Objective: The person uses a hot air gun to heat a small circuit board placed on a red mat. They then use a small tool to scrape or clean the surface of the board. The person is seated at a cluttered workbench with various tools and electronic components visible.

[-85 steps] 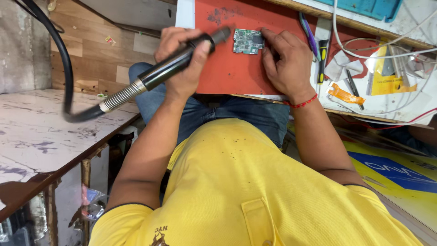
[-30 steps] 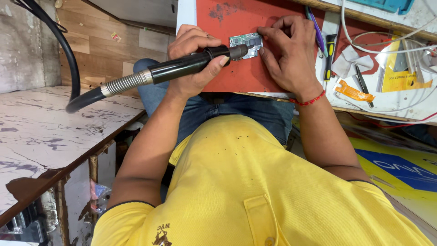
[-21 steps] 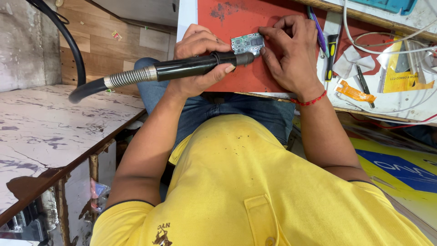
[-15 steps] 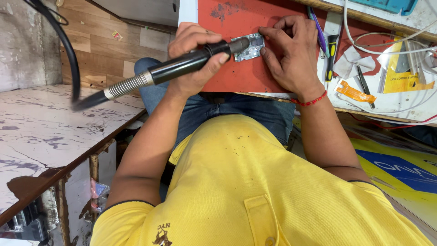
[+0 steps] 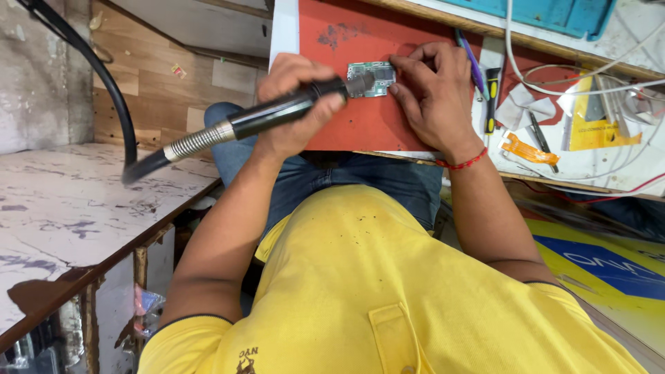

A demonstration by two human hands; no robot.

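While the left hand (image 5: 294,104) wraps its grip around the black handle of a hot-air wand (image 5: 277,114), the forearm runs up from seven o'clock and the wrist bends so the wand lies nearly level, its metal nozzle at the left edge of a small green circuit board (image 5: 372,69). A ribbed metal collar and a black hose (image 5: 90,76) trail off the wand toward nine o'clock. That board lies flat on a red work mat (image 5: 360,118) on the desk (image 5: 623,159), at twelve o'clock from the person's yellow shirt. On the board's three-o'clock side the right hand (image 5: 433,93) rests palm down, fingers curled, its fingertips pressed against the board's edge to pin it; a red thread circles the wrist. Beyond that hand, at two o'clock, lie a purple pen (image 5: 471,59), an orange flex strip (image 5: 530,147) and white cables (image 5: 554,86).
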